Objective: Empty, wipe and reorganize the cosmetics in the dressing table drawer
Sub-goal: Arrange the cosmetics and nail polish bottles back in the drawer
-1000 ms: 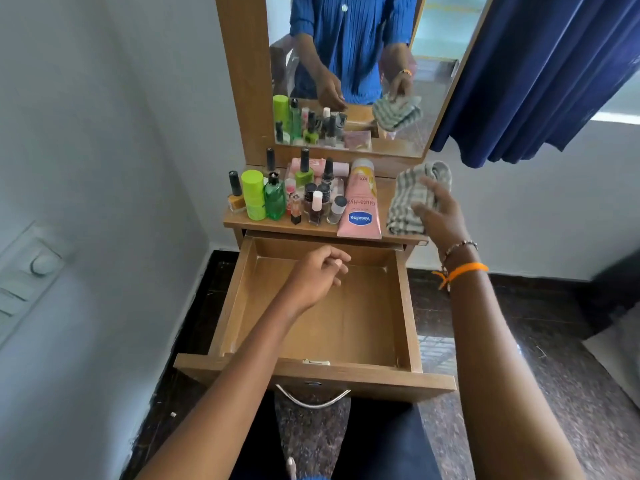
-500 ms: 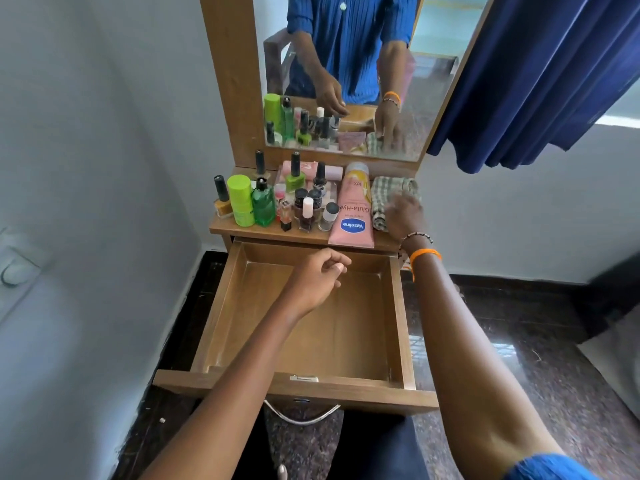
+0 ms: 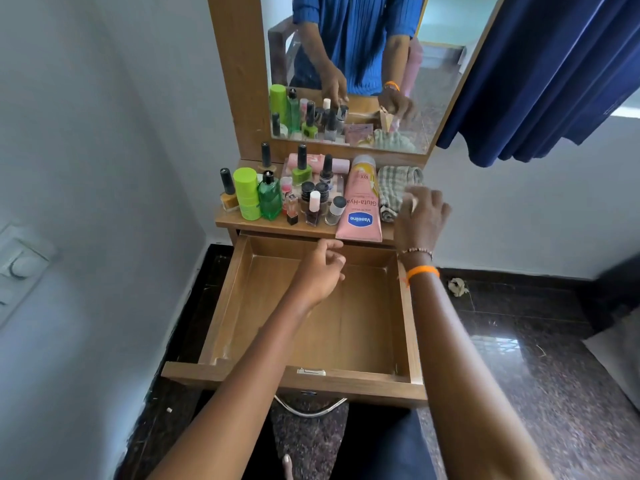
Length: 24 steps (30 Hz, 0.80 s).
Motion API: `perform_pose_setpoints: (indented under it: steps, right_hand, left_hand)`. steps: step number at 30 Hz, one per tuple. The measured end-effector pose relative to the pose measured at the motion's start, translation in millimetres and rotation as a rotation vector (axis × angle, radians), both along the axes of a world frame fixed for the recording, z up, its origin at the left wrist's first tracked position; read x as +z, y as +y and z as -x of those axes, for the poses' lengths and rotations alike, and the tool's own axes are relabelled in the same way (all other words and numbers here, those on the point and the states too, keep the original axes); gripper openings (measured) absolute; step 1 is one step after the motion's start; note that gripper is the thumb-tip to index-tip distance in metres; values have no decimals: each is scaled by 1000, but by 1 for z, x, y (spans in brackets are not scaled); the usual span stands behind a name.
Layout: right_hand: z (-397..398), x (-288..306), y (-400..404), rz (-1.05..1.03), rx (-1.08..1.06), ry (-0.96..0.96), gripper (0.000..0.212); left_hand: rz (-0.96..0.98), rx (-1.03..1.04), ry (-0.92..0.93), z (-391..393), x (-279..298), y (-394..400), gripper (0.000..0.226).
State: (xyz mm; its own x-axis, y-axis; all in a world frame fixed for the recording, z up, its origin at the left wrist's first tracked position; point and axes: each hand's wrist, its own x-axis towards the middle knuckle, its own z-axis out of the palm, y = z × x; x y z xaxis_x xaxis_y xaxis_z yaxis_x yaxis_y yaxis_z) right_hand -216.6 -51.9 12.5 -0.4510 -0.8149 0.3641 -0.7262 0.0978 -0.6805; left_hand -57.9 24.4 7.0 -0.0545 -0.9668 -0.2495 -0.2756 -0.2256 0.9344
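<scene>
The wooden drawer (image 3: 294,379) is pulled out and nothing lies in it. My left hand (image 3: 320,271) hovers over its back half with loosely curled fingers, holding nothing. On the dressing table top (image 3: 263,224) stand several nail polish bottles (image 3: 314,211), a lime green container (image 3: 247,194) and a green bottle (image 3: 270,199). A pink Vaseline tube (image 3: 360,209) lies beside them. The checked cloth (image 3: 394,185) lies folded at the top's right end. My right hand (image 3: 420,220) is just right of it, fingers spread, fingertips near its edge.
A mirror (image 3: 363,46) rises behind the table top. A blue curtain (image 3: 536,74) hangs at the upper right. The wall with a switch plate (image 3: 20,268) is close on the left. Dark polished floor lies to the right, with a scrap of litter (image 3: 458,286).
My right hand set the checked cloth down on the table top's right end and let go of it. My left hand stayed over the drawer.
</scene>
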Motion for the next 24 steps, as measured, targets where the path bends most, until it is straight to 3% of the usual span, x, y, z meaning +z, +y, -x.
perform_pose_setpoints:
  steps: [2,4,7,10,14,20,24]
  right_hand:
    - [-12,-2,28,27,-74,-141,18]
    - [-20,-10,45,-106,-105,-225,16]
    - [-27,-22,45,-255,-54,-457,17]
    - [-31,-22,31,-267,-46,-707,10]
    - [-31,-10,25,-283,-50,-854,5]
    - [-31,-1,48,-119,-46,-1080,13]
    - [-34,-3,93,-48,-46,-1061,13]
  left_hand:
    - [-12,41,2,2,-1,-2,34]
    - [-21,59,-8,3,-1,-4,42]
    - [-30,42,-48,2,1,-5,49]
    - [-35,28,-41,0,1,-7,52]
    - [-50,-16,-30,-3,-2,-8,52]
    - [-37,-16,0,-4,-5,-4,46]
    - [3,-26,64,1,0,5,34]
